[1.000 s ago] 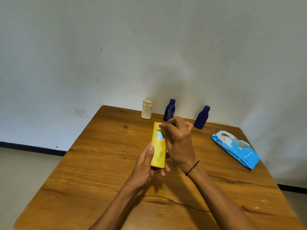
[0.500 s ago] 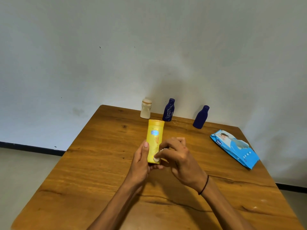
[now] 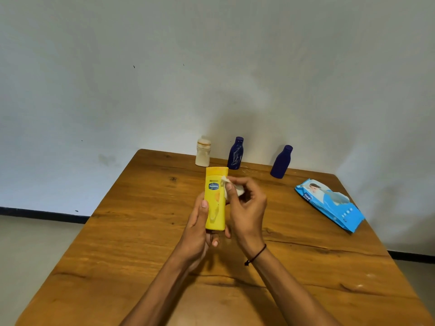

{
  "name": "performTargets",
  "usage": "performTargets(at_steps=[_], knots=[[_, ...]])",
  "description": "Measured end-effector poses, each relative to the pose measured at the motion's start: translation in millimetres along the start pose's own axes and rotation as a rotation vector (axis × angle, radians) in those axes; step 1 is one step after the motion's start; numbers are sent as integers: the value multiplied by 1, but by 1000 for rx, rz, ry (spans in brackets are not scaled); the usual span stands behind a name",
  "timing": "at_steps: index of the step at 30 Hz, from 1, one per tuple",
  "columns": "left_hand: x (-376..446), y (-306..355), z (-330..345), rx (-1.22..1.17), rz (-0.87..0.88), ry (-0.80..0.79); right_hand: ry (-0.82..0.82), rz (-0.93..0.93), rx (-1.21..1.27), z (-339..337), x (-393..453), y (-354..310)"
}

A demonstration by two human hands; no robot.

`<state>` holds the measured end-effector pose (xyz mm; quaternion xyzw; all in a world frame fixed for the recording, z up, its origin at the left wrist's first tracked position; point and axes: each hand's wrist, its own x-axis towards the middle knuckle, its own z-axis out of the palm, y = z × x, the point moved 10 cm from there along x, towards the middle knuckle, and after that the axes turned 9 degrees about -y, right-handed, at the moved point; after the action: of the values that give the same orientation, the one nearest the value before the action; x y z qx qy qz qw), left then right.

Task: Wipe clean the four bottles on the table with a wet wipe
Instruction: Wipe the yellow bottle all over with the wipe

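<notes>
My left hand (image 3: 200, 228) grips the lower end of a yellow lotion bottle (image 3: 215, 198), held upright over the middle of the wooden table (image 3: 131, 231). My right hand (image 3: 246, 208) pinches a crumpled white wet wipe (image 3: 229, 185) and presses it against the bottle's upper right side. At the table's far edge stand a cream bottle (image 3: 203, 152) and two dark blue bottles, one in the middle (image 3: 235, 153) and one further right (image 3: 281, 162).
A blue pack of wet wipes (image 3: 329, 204) lies on the table's right side. The white wall rises directly behind the far edge. Grey floor shows to the left and right of the table.
My right hand with the wipe slid down the yellow bottle from its top to its lower end, then came back up to its upper right side. The left hand kept its hold.
</notes>
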<state>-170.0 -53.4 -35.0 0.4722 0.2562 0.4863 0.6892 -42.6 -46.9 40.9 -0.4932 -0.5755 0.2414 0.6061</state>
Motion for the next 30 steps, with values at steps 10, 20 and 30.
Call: performTargets(at_steps=[10,20,30], knots=[[7,12,-24,260,-23,176,-166,-44,187,12,-36,9],[0,1,-18,15,-60,233,-415,-398,-165,20,-56,-27],[1,-6,7,-19,-111,-56,-153,-476,-338,1,-7,-49]])
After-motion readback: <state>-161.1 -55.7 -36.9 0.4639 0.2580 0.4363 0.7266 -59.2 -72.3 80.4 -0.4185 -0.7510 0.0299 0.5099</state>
